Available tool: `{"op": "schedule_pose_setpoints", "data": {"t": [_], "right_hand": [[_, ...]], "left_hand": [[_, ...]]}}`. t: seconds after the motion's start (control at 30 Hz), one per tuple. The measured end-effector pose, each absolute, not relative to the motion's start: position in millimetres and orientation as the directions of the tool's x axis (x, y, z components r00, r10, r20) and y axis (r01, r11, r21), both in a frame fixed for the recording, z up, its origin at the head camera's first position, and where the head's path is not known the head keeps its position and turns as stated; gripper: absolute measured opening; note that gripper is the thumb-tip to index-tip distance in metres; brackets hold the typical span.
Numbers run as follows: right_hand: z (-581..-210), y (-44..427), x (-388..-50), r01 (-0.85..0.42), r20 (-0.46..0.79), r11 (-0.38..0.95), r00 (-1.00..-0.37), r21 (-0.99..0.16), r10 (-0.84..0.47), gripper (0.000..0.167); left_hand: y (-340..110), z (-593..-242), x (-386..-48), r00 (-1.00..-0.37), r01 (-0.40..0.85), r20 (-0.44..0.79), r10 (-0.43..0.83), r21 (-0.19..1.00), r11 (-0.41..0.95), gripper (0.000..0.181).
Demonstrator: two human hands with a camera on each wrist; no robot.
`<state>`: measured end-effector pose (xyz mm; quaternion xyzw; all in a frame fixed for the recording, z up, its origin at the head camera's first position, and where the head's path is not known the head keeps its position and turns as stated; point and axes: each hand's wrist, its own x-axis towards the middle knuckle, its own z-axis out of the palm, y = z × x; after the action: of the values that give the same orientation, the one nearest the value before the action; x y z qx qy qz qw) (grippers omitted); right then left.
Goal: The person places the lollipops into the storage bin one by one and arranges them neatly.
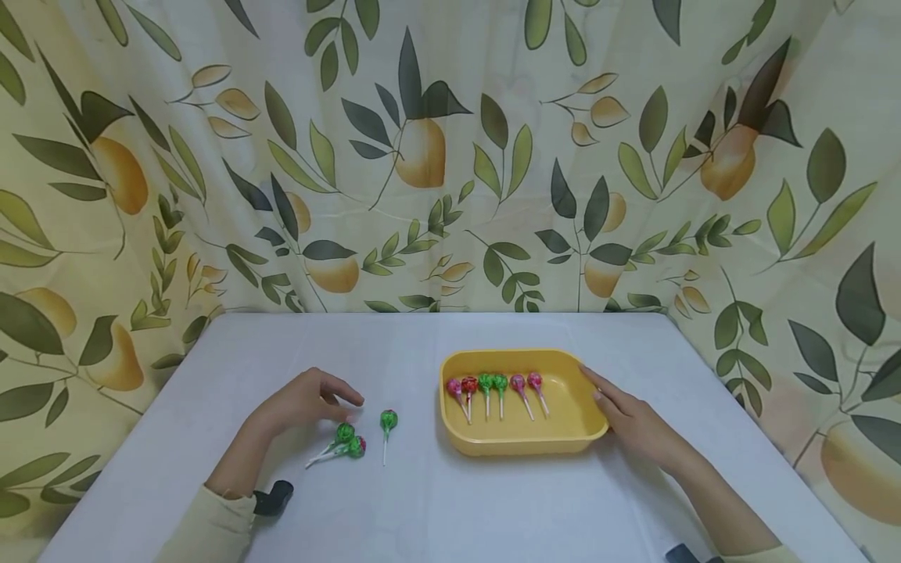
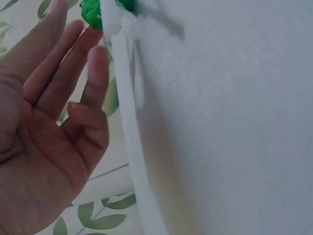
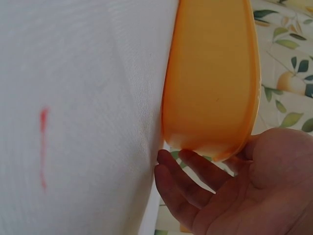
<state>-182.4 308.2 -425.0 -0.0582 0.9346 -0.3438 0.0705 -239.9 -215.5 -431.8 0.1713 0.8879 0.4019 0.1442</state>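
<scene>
My left hand hovers by two green-wrapped lollipops whose sticks lie together on the white table. Its fingers are loosely bent and hold nothing that I can see. One more green lollipop lies just to the right. In the left wrist view, a green wrapper shows beyond the fingertips. At the right end of a yellow tray, my right hand rests with its fingers against the wall and rim. Pink, red and green lollipops lie in a row inside the tray.
White cloth covers the table. A curtain printed with fruit and leaves hangs behind it and along both sides. A red mark shows on the cloth in the right wrist view.
</scene>
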Motion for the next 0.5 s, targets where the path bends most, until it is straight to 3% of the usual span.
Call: {"op": "schedule_pose_setpoints", "data": {"t": [0.23,0.5], "right_hand": [[-426,308,-182,-0.067,-0.087,0.759,-0.983,-0.648,-0.16,0.058],[-427,309,-183,-0.07,-0.076,0.756,-0.985,-0.651,-0.157,0.058]], "left_hand": [[-223,-436,-239,-0.842,0.195,-0.176,0.51,0.783,0.591,0.026],[-229,-438,-240,-0.776,0.27,-0.15,0.612,0.798,0.539,0.027]]}}
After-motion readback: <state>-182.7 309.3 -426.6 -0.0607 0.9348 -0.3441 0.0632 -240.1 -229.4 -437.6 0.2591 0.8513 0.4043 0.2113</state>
